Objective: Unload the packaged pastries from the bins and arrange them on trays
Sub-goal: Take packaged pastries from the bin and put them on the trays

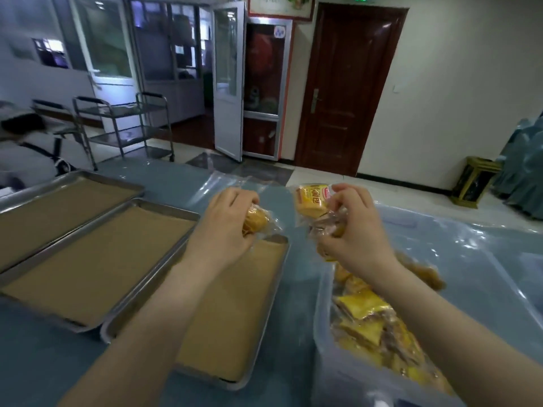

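**Yellow packet [312, 201] being pinched in the right hand [351, 230], clear-wrapped pastry [258, 221] in the left hand [224, 223]**

The clear-wrapped pastry is being gripped by the curled fingers and thumb of the left hand. That hand is being held above the far end of the nearest tray [235, 318], a steel tray lined with brown paper. To the left of that hand, the middle tray [97, 259] and the far tray [58, 207] are lying side by side, lined the same way.

The yellow packet is being pinched at the fingertips of the right hand, on the side facing the left hand. A second clear packet [326, 227] is being clutched under the same fingers, just below the yellow one. The two hands are being held near each other, not touching.

Beneath the right forearm a translucent bin [321, 333] is standing just beside the nearest tray. A heap of packaged pastries [364, 315], yellow and clear wrappers mixed, is lying in it. Trays and bin are being carried by a table [440, 259] covered in blue cloth under a clear plastic sheet.

Well beyond the left hand a steel trolley [123, 124] is standing on the floor. Beyond the right hand a dark wooden door [346, 92] is closed.
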`<state>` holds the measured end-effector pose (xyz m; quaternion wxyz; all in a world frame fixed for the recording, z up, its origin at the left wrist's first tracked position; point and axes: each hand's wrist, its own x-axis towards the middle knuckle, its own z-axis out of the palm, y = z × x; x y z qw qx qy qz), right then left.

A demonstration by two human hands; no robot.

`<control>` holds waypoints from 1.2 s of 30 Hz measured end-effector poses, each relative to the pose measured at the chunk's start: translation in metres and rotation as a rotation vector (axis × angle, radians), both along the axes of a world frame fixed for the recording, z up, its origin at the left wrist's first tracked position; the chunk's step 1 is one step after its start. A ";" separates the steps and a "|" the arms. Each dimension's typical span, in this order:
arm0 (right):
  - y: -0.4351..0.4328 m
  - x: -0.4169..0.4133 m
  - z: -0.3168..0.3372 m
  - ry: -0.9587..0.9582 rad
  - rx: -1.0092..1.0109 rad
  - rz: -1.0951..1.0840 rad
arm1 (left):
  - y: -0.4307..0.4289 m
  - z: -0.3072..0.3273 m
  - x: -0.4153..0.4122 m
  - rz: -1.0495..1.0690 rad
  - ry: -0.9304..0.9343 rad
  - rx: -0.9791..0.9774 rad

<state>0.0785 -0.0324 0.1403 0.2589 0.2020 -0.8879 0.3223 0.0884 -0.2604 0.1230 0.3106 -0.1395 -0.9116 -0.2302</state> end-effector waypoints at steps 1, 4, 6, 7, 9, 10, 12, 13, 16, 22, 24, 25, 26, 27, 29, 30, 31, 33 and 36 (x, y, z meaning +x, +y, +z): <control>-0.028 0.002 0.000 0.012 0.000 0.026 | -0.028 -0.007 0.007 0.019 -0.012 -0.010; -0.119 0.011 -0.009 -0.006 -0.007 0.097 | -0.125 -0.028 0.033 0.095 -0.060 -0.044; -0.180 0.019 -0.019 -0.060 -0.006 0.149 | -0.190 -0.038 0.053 0.150 -0.080 -0.047; -0.211 0.024 -0.025 -0.088 -0.010 0.173 | -0.221 -0.042 0.063 0.180 -0.092 -0.053; -0.269 0.034 -0.037 -0.157 -0.046 0.215 | -0.278 -0.050 0.084 0.243 -0.122 -0.061; -0.296 0.039 -0.043 -0.197 -0.072 0.238 | -0.304 -0.053 0.093 0.270 -0.128 -0.059; -0.345 0.046 -0.055 -0.271 -0.119 0.284 | -0.350 -0.059 0.109 0.310 -0.127 -0.044; -0.368 0.047 -0.060 -0.300 -0.135 0.297 | -0.370 -0.062 0.116 0.327 -0.125 -0.037; -0.429 0.045 -0.076 -0.385 -0.160 0.308 | -0.424 -0.070 0.130 0.387 -0.131 -0.016; -0.532 0.016 -0.119 -0.591 -0.356 0.331 | -0.524 -0.104 0.126 0.541 -0.211 0.137; -0.568 -0.001 -0.139 -0.665 -0.459 0.303 | -0.558 -0.118 0.123 0.548 -0.242 0.144; -0.588 -0.011 -0.149 -0.704 -0.510 0.285 | -0.578 -0.124 0.120 0.552 -0.268 0.142; -0.609 -0.021 -0.160 -0.741 -0.558 0.272 | -0.599 -0.128 0.116 0.561 -0.292 0.134; -0.629 -0.031 -0.170 -0.774 -0.598 0.261 | -0.621 -0.132 0.110 0.576 -0.311 0.124; -0.669 -0.049 -0.189 -0.821 -0.656 0.220 | -0.661 -0.136 0.096 0.607 -0.347 0.125; -0.687 -0.056 -0.197 -0.836 -0.679 0.195 | -0.677 -0.139 0.088 0.607 -0.361 0.133; -0.705 -0.063 -0.205 -0.847 -0.700 0.175 | -0.691 -0.143 0.080 0.596 -0.372 0.139; -0.738 -0.074 -0.219 -0.845 -0.721 0.146 | -0.714 -0.152 0.062 0.569 -0.391 0.154; -0.776 -0.087 -0.235 -0.797 -0.679 0.110 | -0.741 -0.170 0.037 0.551 -0.415 0.218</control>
